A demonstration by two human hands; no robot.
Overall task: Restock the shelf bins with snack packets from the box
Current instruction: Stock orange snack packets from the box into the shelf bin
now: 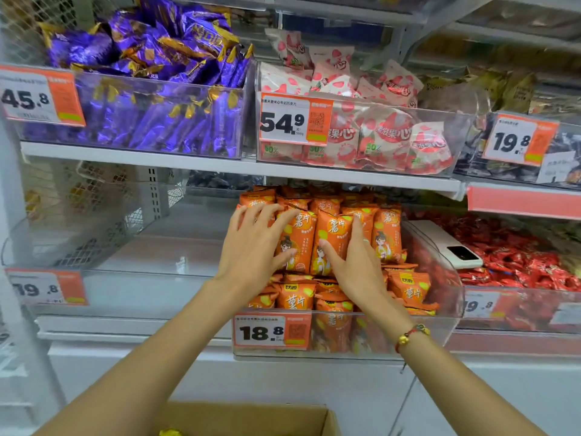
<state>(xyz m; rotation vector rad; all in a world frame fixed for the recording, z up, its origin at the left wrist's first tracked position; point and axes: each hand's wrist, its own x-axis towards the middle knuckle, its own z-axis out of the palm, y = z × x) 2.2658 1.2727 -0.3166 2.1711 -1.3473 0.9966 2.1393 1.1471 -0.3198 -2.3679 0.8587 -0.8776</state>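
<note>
Several orange snack packets (390,228) fill a clear shelf bin (452,322) on the lower shelf, priced 18.8. Some stand upright at the back and others lie flat in front. My left hand (254,247) lies with spread, straight fingers on the left side of the upright packets. My right hand (352,262) rests with straight fingers against the front of an upright packet near the middle. Neither hand grips a packet. The cardboard box (327,420) shows at the bottom edge, with a bit of yellow wrapper inside.
An empty clear bin (94,278) sits left of the orange one. A bin of red packets (518,265) with a white phone (446,243) on its edge is to the right. Above are bins of purple packets (157,89) and pink-white packets (361,121).
</note>
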